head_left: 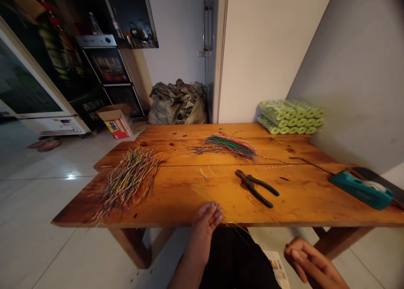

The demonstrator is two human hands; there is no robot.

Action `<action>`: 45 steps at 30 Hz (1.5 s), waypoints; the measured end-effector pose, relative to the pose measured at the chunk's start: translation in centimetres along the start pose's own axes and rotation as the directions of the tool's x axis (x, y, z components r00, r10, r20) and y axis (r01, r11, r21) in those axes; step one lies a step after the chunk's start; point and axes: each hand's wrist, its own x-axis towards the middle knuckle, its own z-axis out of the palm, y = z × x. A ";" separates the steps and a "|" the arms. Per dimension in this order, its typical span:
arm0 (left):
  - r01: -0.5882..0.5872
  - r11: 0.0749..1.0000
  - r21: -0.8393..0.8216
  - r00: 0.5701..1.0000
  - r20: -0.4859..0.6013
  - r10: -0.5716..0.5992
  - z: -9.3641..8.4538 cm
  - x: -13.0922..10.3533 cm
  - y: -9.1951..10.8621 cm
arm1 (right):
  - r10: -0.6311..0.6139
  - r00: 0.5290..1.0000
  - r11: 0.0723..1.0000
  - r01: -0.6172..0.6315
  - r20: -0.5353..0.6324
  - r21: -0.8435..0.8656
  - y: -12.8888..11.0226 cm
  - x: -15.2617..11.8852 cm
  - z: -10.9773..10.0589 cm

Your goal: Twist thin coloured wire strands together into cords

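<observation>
At the table's front edge, my left hand pinches a thin yellowish wire between thumb and fingers; fine strands also trail out to its right, over my lap. My right hand is off the table at lower right, its fingers curled in against the thumb; whether something small is in them I cannot make out. Pliers with dark green handles lie on the tabletop right of my left hand. A pile of multicoloured wires is on the left, and a green and purple wire bundle lies farther back.
On the wooden table are a few short wire scraps, a teal tape dispenser at right and a stack of green-wrapped rolls at the back right. Filled sacks and a cardboard box stand on the floor beyond.
</observation>
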 end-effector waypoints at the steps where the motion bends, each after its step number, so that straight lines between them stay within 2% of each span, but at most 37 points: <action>1: -0.007 1.000 0.016 1.000 0.013 0.007 0.0 -0.2 0.0 | -0.006 1.000 1.000 0.006 -0.025 0.008 -0.3 0.1 0.0; 5: -0.051 0.996 0.075 0.994 0.096 0.043 0.5 -0.8 -0.3 | -0.009 1.000 1.000 0.009 0.016 -0.021 -2.3 0.6 1.0; 8: -0.051 0.993 0.104 0.993 0.111 0.040 0.6 -0.7 -0.4 | -0.003 0.997 0.999 0.005 0.075 -0.034 -3.0 0.7 1.7; 13: 0.009 0.991 0.137 0.995 0.100 -0.023 0.5 -0.2 -0.7 | 0.019 0.991 0.997 -0.009 0.136 -0.074 -2.6 0.4 2.0; 18: 0.007 0.991 0.132 0.993 0.113 -0.022 0.6 -0.1 -1.0 | 0.030 0.989 0.993 -0.013 0.145 -0.119 -2.2 0.3 2.2; 23: 0.026 0.986 0.167 0.995 0.089 -0.042 0.6 0.0 -1.3 | 0.057 0.978 0.986 -0.023 0.203 -0.166 -2.0 0.3 2.0; 31: 0.111 0.983 0.147 0.988 0.091 -0.125 0.2 0.6 -1.5 | 0.078 0.959 0.965 -0.004 0.271 -0.264 -1.6 0.4 1.7; 39: 0.120 0.980 0.161 0.987 0.088 -0.135 0.1 0.6 -1.5 | 0.084 0.947 0.939 0.028 0.310 -0.341 -1.6 0.5 1.5; 45: 0.109 0.977 0.183 0.988 0.092 -0.127 0.1 0.6 -1.3 | 0.101 0.920 0.909 0.070 0.380 -0.410 -1.8 0.8 1.4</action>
